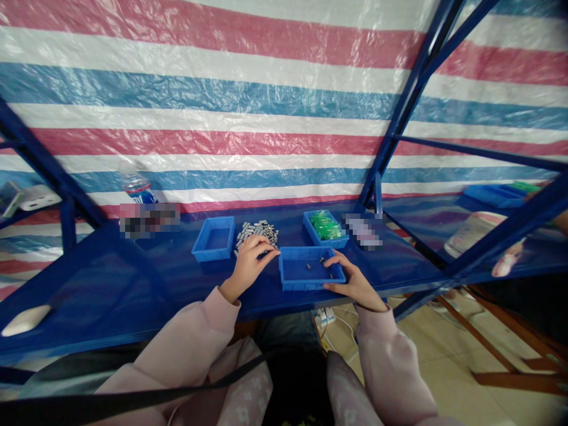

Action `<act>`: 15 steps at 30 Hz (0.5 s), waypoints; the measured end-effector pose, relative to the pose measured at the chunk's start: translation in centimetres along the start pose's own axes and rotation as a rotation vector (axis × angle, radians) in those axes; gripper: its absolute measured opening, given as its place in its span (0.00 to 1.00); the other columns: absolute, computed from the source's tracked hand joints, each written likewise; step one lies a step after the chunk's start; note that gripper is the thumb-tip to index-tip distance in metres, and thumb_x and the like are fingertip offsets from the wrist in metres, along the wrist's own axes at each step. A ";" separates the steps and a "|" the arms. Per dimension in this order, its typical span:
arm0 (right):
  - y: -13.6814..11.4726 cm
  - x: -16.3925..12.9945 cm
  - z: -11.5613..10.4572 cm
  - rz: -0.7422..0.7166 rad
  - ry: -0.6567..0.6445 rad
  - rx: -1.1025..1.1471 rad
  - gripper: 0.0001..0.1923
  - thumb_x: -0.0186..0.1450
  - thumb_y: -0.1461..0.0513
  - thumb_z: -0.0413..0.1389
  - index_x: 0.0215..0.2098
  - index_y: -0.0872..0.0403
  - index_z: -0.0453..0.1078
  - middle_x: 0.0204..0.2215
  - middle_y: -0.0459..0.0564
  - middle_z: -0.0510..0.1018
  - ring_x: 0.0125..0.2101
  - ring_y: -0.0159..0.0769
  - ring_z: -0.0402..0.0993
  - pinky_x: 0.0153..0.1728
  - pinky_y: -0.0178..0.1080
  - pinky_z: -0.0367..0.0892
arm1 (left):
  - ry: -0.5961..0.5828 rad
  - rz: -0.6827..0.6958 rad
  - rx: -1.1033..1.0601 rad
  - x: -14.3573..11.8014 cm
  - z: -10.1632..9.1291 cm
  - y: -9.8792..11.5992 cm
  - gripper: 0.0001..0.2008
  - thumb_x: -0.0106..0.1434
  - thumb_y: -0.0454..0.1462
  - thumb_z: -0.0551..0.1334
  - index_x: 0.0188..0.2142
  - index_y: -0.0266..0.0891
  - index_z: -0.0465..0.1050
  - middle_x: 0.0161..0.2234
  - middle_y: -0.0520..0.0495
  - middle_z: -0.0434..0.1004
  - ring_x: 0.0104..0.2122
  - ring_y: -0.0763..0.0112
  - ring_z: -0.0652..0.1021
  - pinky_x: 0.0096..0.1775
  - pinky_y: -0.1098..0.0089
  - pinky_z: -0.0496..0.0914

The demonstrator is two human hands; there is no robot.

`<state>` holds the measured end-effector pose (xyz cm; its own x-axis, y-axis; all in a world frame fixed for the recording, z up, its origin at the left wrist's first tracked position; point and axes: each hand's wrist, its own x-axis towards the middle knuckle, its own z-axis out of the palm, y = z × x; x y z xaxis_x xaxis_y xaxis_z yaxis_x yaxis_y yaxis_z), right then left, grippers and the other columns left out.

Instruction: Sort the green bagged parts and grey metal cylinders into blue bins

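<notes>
Metal pieces (260, 231) are heaped loose on the blue shelf (133, 278), between an empty blue bin (213, 238) on the left and a bin of green parts (326, 228) on the right, behind the near tray.

Near: both pink sleeves (195, 337) are seen coming up from the bottom edge. The left hand (248, 263) is laid on the near edge of the heap, fingers curled down onto the pieces; whether one is already pinched cannot be told. The right hand (352, 281) is set against the right front corner of the near blue tray (310, 269), fingers loosely bent on the rim, nothing held inside it. A few small dark pieces are seen lying in that tray.

Judged step: a piece is being picked from the heap. Best done by taking one piece off the edge between thumb and forefinger, not raked from the middle, so the heap is not scattered over the shelf. The tray should be kept steadied by the right hand.

Further back: a water bottle (137, 188) is stood against the striped tarp (266, 118). To the far right another person's hand (508, 260) is seen beside a white tub (470, 231), on the next shelf.
</notes>
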<state>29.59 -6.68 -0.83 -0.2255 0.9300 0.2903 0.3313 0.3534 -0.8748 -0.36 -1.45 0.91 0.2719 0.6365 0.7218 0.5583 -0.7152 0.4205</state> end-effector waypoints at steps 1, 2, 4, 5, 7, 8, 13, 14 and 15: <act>0.0 0.0 0.0 -0.004 0.001 0.000 0.22 0.50 0.53 0.70 0.39 0.49 0.69 0.52 0.52 0.73 0.64 0.51 0.54 0.64 0.52 0.48 | 0.004 -0.001 -0.017 0.0 0.1 0.0 0.11 0.65 0.45 0.62 0.32 0.42 0.77 0.36 0.47 0.75 0.40 0.65 0.75 0.45 0.63 0.69; 0.0 0.0 0.0 -0.009 0.002 0.000 0.22 0.50 0.53 0.70 0.39 0.49 0.69 0.51 0.52 0.73 0.64 0.51 0.54 0.64 0.52 0.48 | 0.006 0.000 -0.030 0.0 0.1 0.0 0.11 0.65 0.45 0.62 0.32 0.42 0.77 0.36 0.46 0.74 0.40 0.65 0.75 0.45 0.63 0.69; 0.1 0.0 0.0 -0.013 0.000 -0.002 0.22 0.50 0.53 0.70 0.39 0.49 0.69 0.52 0.52 0.73 0.64 0.51 0.54 0.64 0.52 0.48 | -0.001 0.002 -0.054 -0.1 0.1 0.0 0.11 0.65 0.44 0.62 0.32 0.42 0.77 0.36 0.46 0.74 0.40 0.65 0.75 0.45 0.63 0.70; 0.1 0.0 0.0 -0.012 -0.002 -0.004 0.22 0.50 0.54 0.70 0.39 0.49 0.69 0.52 0.52 0.73 0.65 0.51 0.53 0.64 0.52 0.48 | -0.013 0.002 -0.065 -0.1 0.1 0.1 0.10 0.65 0.44 0.62 0.32 0.42 0.77 0.36 0.46 0.74 0.40 0.65 0.75 0.45 0.63 0.70; 0.1 0.0 0.0 -0.009 -0.005 -0.006 0.22 0.50 0.54 0.70 0.40 0.48 0.69 0.53 0.52 0.72 0.65 0.51 0.52 0.64 0.52 0.48 | -0.047 0.003 -0.080 -0.2 0.1 0.2 0.11 0.65 0.45 0.62 0.33 0.42 0.77 0.37 0.46 0.74 0.40 0.65 0.75 0.45 0.63 0.70; 0.1 0.0 0.0 -0.008 -0.004 -0.006 0.22 0.50 0.54 0.70 0.40 0.48 0.69 0.53 0.52 0.72 0.65 0.51 0.52 0.64 0.52 0.48 | -0.068 0.008 -0.082 -0.2 0.1 0.3 0.11 0.65 0.45 0.61 0.33 0.42 0.77 0.37 0.45 0.75 0.40 0.65 0.75 0.45 0.63 0.70; 0.2 0.0 0.1 -0.010 -0.010 -0.006 0.22 0.51 0.54 0.70 0.40 0.48 0.69 0.54 0.52 0.71 0.65 0.51 0.52 0.64 0.52 0.48 | -0.120 0.079 -0.070 -0.2 0.0 0.8 0.12 0.65 0.45 0.61 0.34 0.41 0.78 0.38 0.45 0.76 0.40 0.65 0.76 0.45 0.64 0.70; 0.2 0.0 0.1 -0.010 -0.012 -0.007 0.22 0.51 0.54 0.70 0.40 0.48 0.69 0.54 0.52 0.71 0.65 0.50 0.51 0.64 0.52 0.48 | -0.120 0.087 -0.068 -0.2 0.0 0.8 0.11 0.65 0.45 0.61 0.34 0.41 0.78 0.38 0.45 0.76 0.40 0.66 0.76 0.45 0.64 0.70; 0.2 0.0 0.0 -0.010 -0.014 -0.008 0.22 0.51 0.54 0.70 0.40 0.48 0.69 0.54 0.52 0.72 0.65 0.50 0.51 0.64 0.52 0.47 | -0.120 0.095 -0.065 -0.2 0.0 0.9 0.11 0.65 0.45 0.61 0.34 0.41 0.78 0.38 0.45 0.76 0.40 0.66 0.76 0.45 0.64 0.70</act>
<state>29.62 -6.62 -1.06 -0.2420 0.9249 0.2932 0.3360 0.3633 -0.8689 0.11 -2.16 1.14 0.4153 0.5923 0.6905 0.4749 -0.7885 0.3908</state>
